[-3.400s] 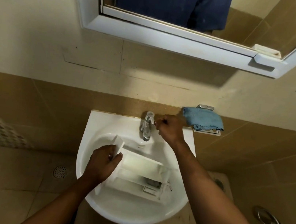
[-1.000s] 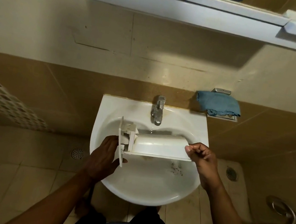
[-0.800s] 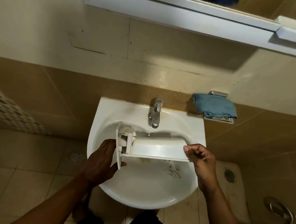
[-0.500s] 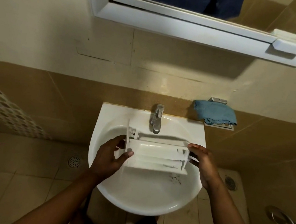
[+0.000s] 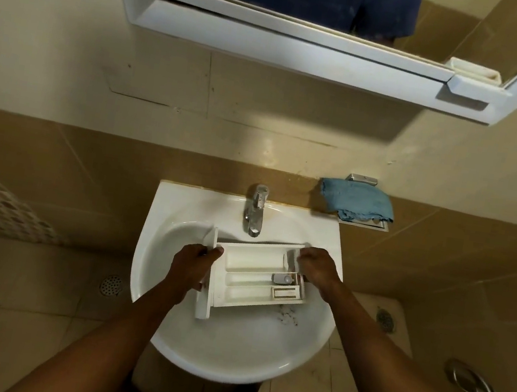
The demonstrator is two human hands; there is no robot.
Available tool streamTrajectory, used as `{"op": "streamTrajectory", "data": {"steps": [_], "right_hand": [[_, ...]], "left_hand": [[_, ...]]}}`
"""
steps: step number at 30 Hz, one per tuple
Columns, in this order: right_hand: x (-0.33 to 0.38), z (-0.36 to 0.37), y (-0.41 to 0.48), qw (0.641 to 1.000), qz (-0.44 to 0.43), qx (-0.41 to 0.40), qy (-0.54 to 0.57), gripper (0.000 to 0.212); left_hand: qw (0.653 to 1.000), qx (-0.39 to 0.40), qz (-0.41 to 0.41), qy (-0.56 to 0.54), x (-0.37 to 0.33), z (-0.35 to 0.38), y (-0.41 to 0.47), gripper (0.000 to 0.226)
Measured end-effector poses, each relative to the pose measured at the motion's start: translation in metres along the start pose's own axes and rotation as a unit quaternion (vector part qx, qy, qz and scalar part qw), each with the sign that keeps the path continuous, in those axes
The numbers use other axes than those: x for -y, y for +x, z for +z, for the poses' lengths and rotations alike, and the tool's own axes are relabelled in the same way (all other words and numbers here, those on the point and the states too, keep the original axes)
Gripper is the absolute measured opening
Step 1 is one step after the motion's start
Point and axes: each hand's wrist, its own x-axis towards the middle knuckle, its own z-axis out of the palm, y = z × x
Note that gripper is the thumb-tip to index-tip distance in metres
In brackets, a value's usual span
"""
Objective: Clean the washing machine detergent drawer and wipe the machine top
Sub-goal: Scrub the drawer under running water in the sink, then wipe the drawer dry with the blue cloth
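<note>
The white detergent drawer (image 5: 252,273) lies open side up over the white sink basin (image 5: 227,352), its compartments facing me. My left hand (image 5: 193,266) grips its front panel at the left end. My right hand (image 5: 316,268) holds the drawer's far right end, fingers curled over the rim. The chrome tap (image 5: 256,210) stands just behind the drawer. A blue cloth (image 5: 355,198) lies on a small wall shelf to the right of the sink.
Small dark specks (image 5: 288,316) lie in the basin under the drawer's right end. A white-framed mirror (image 5: 309,25) hangs above. Floor drains (image 5: 110,284) sit on the tiled floor at left and right, and a chrome hose (image 5: 470,388) at the far right.
The drawer was tipped on its side with its bottom toward me; both hands have now turned it open side up. Earlier my right hand was at the tap.
</note>
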Motion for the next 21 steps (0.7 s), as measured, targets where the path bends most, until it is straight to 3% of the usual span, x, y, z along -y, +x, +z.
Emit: {"op": "streamTrajectory", "data": {"steps": [7,12,17,21], "right_hand": [[-0.004,0.007,0.003,0.992,-0.019,0.007,-0.128,0.029],[0.008,0.017,-0.032,0.976,-0.159,-0.077,-0.128,0.029],[-0.006,0.033,-0.049,0.940,-0.230,0.071,-0.242,0.041],[0.011,0.012,-0.055,0.936,-0.295,-0.006,-0.192,0.035]], "left_hand": [[1.000,-0.001,-0.014,0.016,-0.003,0.008,0.011,0.032],[0.999,-0.009,-0.015,0.031,-0.004,0.010,0.022,0.035],[0.998,-0.021,0.001,0.061,0.001,0.017,0.030,0.040],[0.977,-0.074,0.060,0.190,-0.010,0.020,0.029,0.041]]}}
